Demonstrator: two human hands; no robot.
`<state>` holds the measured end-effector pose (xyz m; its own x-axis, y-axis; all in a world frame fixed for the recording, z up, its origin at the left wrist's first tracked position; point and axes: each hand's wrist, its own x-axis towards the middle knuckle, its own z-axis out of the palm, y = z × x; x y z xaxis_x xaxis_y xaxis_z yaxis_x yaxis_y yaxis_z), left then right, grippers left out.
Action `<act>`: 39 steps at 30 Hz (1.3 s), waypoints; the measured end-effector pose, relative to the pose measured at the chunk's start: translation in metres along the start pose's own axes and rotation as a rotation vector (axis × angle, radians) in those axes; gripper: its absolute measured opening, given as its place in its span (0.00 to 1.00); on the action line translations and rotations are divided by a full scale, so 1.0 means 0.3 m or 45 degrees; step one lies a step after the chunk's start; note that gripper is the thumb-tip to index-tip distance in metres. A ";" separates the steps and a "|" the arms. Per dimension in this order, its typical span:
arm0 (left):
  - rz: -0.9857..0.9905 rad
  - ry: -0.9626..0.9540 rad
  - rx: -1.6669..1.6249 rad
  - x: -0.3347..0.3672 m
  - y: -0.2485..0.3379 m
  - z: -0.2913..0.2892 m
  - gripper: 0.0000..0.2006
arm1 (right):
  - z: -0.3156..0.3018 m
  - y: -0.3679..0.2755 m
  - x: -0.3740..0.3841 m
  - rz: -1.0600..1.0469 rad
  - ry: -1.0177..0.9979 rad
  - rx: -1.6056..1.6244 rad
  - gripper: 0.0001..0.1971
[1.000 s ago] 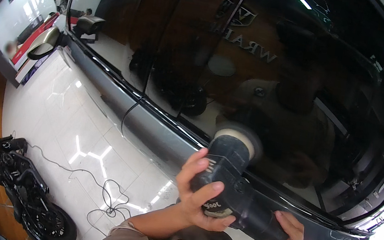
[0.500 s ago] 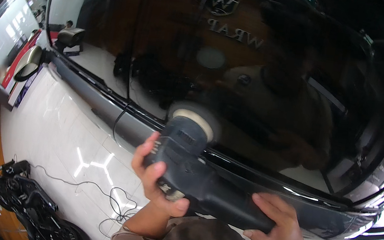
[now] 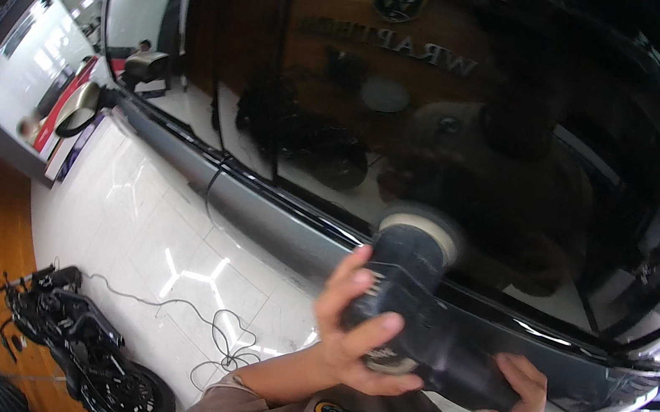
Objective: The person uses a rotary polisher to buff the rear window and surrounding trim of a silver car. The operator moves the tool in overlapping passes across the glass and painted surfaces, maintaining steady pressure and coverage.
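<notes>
Both my hands are closed around a black polishing machine (image 3: 446,340). My left hand (image 3: 357,341) grips its head end, with the fingers spread along the housing. The rear handle is wrapped by my right hand (image 3: 518,397). A round, pale-edged pad (image 3: 422,223) at the machine's head presses against the dark, glossy side window (image 3: 338,148) of a car, near the window's lower edge. The pad's outline is blurred. Its face against the glass is hidden.
The car's grey body (image 3: 261,217) runs below the window, with a side mirror (image 3: 78,110) at the far left. A black motorcycle (image 3: 87,341) stands at the lower left. A loose dark cable (image 3: 231,340) lies coiled on the glossy tiled floor (image 3: 150,223).
The polishing machine and both hands have moved to the right along the lower part of the window. The whole view has also shifted slightly. My grip stays the same.
</notes>
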<state>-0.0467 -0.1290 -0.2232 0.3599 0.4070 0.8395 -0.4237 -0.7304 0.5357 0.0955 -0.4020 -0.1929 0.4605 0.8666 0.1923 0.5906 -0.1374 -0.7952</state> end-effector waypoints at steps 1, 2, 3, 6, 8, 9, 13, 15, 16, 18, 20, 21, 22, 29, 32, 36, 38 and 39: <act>0.087 -0.012 -0.001 -0.014 -0.008 0.020 0.39 | -0.008 0.014 -0.016 -0.024 -0.003 0.005 0.41; 0.076 0.023 0.009 -0.018 0.000 0.029 0.39 | -0.013 0.022 -0.027 -0.046 -0.004 0.008 0.42; 0.068 0.039 0.003 -0.018 0.004 0.040 0.38 | -0.016 0.027 -0.034 -0.055 0.016 0.013 0.43; 0.106 0.073 0.041 -0.004 -0.042 -0.007 0.37 | 0.020 -0.009 0.039 -0.065 -0.018 0.003 0.40; 0.230 -0.029 0.282 0.051 -0.059 -0.077 0.35 | 0.057 -0.051 0.120 -0.047 -0.059 0.010 0.39; 0.187 0.035 0.268 0.038 -0.089 -0.098 0.34 | 0.078 -0.067 0.155 -0.046 -0.089 0.006 0.39; 0.042 0.215 0.197 0.024 -0.164 -0.171 0.35 | 0.118 -0.148 0.287 0.027 -0.348 0.004 0.41; 0.050 0.237 0.202 0.014 -0.176 -0.155 0.34 | 0.107 -0.158 0.289 0.044 -0.371 -0.087 0.42; 0.053 0.236 0.201 0.015 -0.165 -0.139 0.34 | 0.097 -0.154 0.280 0.039 -0.394 -0.130 0.42; 0.053 0.232 0.205 0.005 -0.133 -0.096 0.34 | 0.065 -0.140 0.229 0.052 -0.356 -0.180 0.42; 0.053 0.252 0.164 -0.023 -0.107 -0.035 0.36 | 0.026 -0.107 0.168 0.032 -0.307 -0.208 0.41; 0.053 0.266 0.145 -0.039 -0.091 0.000 0.37 | 0.001 -0.082 0.124 0.019 -0.267 -0.215 0.41; 0.093 0.208 0.164 -0.045 -0.072 0.032 0.37 | -0.022 -0.059 0.083 -0.001 -0.229 -0.222 0.40; 0.259 0.101 0.156 -0.099 0.135 0.343 0.31 | -0.267 0.090 -0.162 -0.052 0.008 -0.132 0.38; 0.157 0.132 0.057 -0.107 0.207 0.441 0.35 | -0.329 0.160 -0.266 0.020 0.045 -0.097 0.41; 0.135 0.164 0.060 -0.111 0.207 0.448 0.35 | -0.324 0.172 -0.258 -0.027 0.079 -0.097 0.45; 0.120 0.190 0.070 -0.100 0.196 0.414 0.35 | -0.300 0.163 -0.219 -0.035 0.046 -0.091 0.45; 0.128 0.192 0.084 -0.095 0.179 0.388 0.35 | -0.284 0.152 -0.194 -0.032 0.034 -0.092 0.45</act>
<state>0.0170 -0.2436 -0.2288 0.1879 0.4037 0.8954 -0.3944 -0.8039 0.4452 0.1521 -0.4996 -0.1913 0.4619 0.8571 0.2282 0.6482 -0.1505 -0.7465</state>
